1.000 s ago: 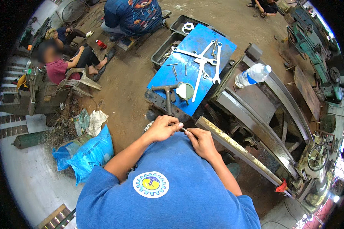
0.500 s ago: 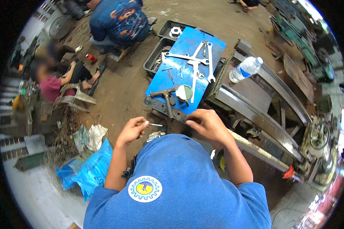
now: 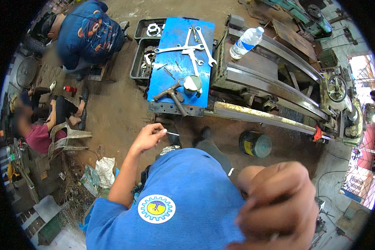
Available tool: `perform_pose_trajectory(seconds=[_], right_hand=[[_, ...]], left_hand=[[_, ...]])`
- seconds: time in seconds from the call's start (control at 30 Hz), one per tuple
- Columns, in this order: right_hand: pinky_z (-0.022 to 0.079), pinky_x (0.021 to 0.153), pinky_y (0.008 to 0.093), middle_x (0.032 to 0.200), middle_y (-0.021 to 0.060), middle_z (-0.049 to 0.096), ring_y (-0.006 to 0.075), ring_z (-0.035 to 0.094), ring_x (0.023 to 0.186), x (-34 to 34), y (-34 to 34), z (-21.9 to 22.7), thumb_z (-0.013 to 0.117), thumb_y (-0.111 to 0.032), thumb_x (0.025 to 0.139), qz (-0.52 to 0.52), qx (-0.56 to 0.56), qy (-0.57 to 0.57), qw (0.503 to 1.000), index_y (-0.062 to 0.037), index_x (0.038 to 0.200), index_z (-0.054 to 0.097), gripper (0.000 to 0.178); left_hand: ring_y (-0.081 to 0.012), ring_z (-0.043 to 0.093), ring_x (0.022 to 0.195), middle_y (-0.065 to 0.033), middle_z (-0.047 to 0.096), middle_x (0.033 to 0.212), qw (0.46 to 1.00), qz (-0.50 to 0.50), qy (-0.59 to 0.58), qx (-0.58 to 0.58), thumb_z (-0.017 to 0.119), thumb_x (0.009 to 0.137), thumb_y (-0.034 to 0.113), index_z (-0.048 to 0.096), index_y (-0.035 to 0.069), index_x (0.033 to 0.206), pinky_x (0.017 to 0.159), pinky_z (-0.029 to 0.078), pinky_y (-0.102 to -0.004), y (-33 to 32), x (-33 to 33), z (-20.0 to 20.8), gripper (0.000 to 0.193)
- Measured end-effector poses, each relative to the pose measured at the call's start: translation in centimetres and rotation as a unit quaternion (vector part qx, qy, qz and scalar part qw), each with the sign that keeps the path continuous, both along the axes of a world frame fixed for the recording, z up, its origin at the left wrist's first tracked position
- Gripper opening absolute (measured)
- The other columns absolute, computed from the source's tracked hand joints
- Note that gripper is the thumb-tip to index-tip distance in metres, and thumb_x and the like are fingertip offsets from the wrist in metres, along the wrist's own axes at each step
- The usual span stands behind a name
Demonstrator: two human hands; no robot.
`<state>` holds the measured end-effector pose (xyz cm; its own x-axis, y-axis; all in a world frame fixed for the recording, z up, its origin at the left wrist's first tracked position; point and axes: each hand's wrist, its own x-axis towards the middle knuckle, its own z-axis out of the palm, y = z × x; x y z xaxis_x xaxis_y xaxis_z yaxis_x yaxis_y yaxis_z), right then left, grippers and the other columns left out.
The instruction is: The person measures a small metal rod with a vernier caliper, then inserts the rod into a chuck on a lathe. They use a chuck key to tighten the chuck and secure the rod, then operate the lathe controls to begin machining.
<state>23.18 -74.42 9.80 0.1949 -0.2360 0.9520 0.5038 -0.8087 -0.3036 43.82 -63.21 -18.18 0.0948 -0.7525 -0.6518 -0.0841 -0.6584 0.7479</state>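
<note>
at lower right, the right hand (image 3: pixel 279 204) is blurred, grip unclear; left hand (image 3: pixel 148 138) pinches a part-hidden rod (image 3: pixel 173 133).

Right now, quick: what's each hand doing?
Left hand: closed, holding a thin rod.
Right hand: curled, blurred near the camera; can't tell if holding anything.

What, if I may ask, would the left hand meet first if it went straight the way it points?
The left hand would probably meet the dark perforated edge of the blue table first, though their relative heights are unclear.
</note>
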Motion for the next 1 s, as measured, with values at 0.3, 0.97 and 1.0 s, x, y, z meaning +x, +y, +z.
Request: perform_pose_trajectory(seconds=[0.3, 0.97, 1.0], right_hand=[[0.053, 0.084, 0.0456, 0.094, 0.0185, 0.069, 0.0399, 0.066, 0.091, -7.8, 2.7, -20.3, 0.067, -0.018, 0.091, -0.228, 0.164, 0.421, 0.863, -0.0037, 0.114, 0.067, 0.027], [0.057, 0.067, 0.0337, 0.088, 0.0118, 0.071, 0.0178, 0.071, 0.078, -59.3, 24.5, -34.7, 0.058, -0.006, 0.095, -0.541, 0.754, 0.036, 0.373, 0.0012, 0.107, 0.062, 0.014], [0.058, 0.067, 0.0329, 0.089, 0.0117, 0.071, 0.0177, 0.071, 0.079, -60.5, 24.9, -34.2, 0.058, -0.004, 0.094, -0.524, 0.756, -0.029, 0.392, 0.0014, 0.106, 0.062, 0.014]], left_hand=[[-0.0161, 0.057, 0.072, -0.0087, 0.063, 0.076, 0.942, -0.260, 0.028, -0.210, 0.064, 0.096, 0.030, 0.065, 0.000, 0.094, 0.066, 0.048, -0.0360, -4.6, -7.0, 2.9, 0.029], [-0.0186, 0.051, 0.056, -0.0054, 0.055, 0.072, 0.913, -0.305, 0.025, 0.270, 0.059, 0.097, 0.025, 0.058, 0.006, 0.093, 0.046, 0.040, -0.0304, -14.0, -45.2, -14.1, 0.019], [-0.0178, 0.048, 0.053, -0.0049, 0.054, 0.070, 0.899, -0.320, 0.016, 0.300, 0.058, 0.097, 0.026, 0.058, 0.007, 0.092, 0.043, 0.037, -0.0298, -15.3, -45.7, -14.7, 0.019]])
